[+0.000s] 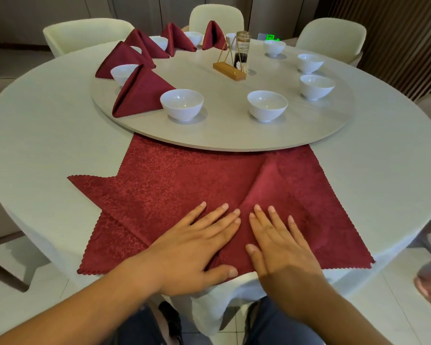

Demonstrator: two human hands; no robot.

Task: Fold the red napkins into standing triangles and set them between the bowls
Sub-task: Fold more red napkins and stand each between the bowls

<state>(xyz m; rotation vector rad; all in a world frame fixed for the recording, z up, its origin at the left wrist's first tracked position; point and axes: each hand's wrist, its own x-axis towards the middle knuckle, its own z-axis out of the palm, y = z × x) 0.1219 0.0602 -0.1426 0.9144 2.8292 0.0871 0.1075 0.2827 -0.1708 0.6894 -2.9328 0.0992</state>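
Both palms down! Left hand (197, 247) and right hand (281, 250) lie flat side by side, fingers spread, pressing the partly folded red napkin (159, 185) at six o'clock on the table (47, 135), its far edge under the turntable (222, 130).

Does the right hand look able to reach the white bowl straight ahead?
Probably yes: the right hand lies flat on the napkin; only cloth and bare turntable lie before the white bowl.
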